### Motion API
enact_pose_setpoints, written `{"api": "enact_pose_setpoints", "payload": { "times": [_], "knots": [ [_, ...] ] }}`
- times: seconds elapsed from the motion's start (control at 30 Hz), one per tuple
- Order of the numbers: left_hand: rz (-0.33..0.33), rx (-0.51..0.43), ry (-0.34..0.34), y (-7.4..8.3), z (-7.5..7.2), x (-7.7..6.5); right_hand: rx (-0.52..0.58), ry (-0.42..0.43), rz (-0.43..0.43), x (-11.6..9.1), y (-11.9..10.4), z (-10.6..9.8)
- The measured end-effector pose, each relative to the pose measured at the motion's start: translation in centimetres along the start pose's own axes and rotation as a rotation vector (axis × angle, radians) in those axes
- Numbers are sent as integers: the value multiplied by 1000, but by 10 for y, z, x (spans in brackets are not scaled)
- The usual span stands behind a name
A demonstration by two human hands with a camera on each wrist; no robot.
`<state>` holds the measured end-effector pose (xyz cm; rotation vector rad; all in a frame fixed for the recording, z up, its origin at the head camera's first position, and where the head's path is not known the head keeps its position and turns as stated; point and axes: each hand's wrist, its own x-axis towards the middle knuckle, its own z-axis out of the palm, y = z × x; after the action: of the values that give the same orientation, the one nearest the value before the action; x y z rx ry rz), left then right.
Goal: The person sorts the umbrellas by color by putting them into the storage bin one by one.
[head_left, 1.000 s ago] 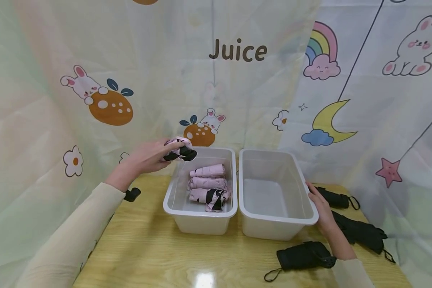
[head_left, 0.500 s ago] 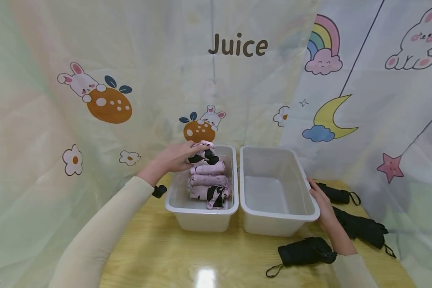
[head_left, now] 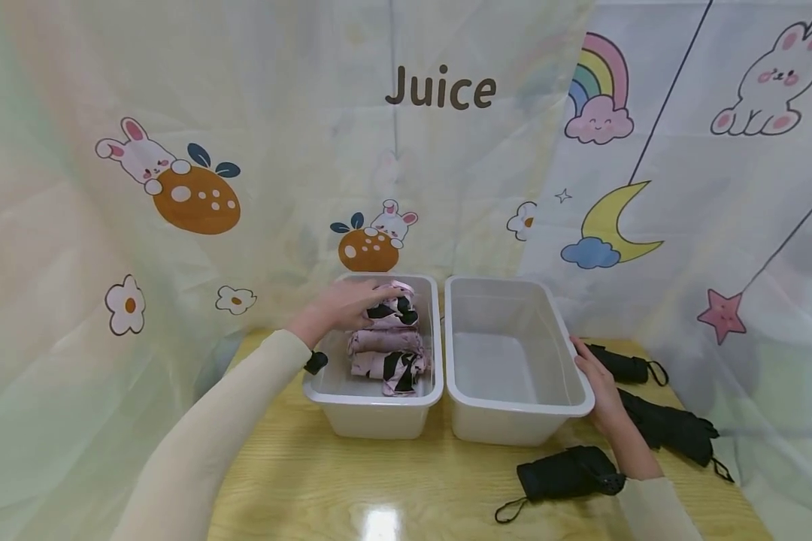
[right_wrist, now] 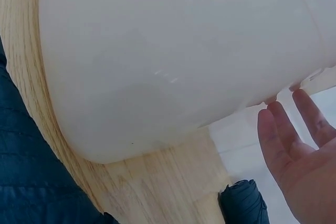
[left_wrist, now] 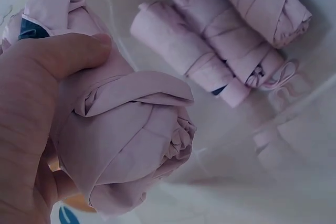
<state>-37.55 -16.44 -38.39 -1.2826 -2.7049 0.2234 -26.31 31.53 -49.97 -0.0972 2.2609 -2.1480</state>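
1. Since a second ago, the left hand (head_left: 341, 306) has moved rightward and down, bringing a pink-and-black bundle (left_wrist: 126, 135) into the white bin (head_left: 379, 422) beneath it.
2. Its thumb and fingers grip the bundle; three pink rolls (left_wrist: 236, 40) lie nearer the body, contact hard to judge.
3. The right hand (head_left: 601, 387), fingers extended, touches the second bin (head_left: 514, 428) to its left.
4. Black rolls (head_left: 568, 475) lie around the right hand.

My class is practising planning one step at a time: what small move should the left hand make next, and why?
Probably, the left hand should lower the pink umbrella a little and let go. It grips it over the left bin, where three pink umbrellas lie side by side, and the left wrist view shows a gap between it and them.
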Motion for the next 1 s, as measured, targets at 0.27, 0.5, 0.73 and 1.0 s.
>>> {"api": "enact_pose_setpoints", "payload": {
  "times": [0.27, 0.5, 0.73, 1.0],
  "knots": [
    [-14, -22, -94, 9, 18, 8, 10, 4, 2, 2, -1, 1],
    [-12, -37, -113, 13, 27, 17, 20, 3, -6, 0, -2, 2],
    [-80, -114, -181, 14, 38, 24, -17, 9, -12, 2, 1, 2],
    [-81, -102, -237, 19, 51, 27, -8, 17, -22, 2, 3, 2]
  ]
}}
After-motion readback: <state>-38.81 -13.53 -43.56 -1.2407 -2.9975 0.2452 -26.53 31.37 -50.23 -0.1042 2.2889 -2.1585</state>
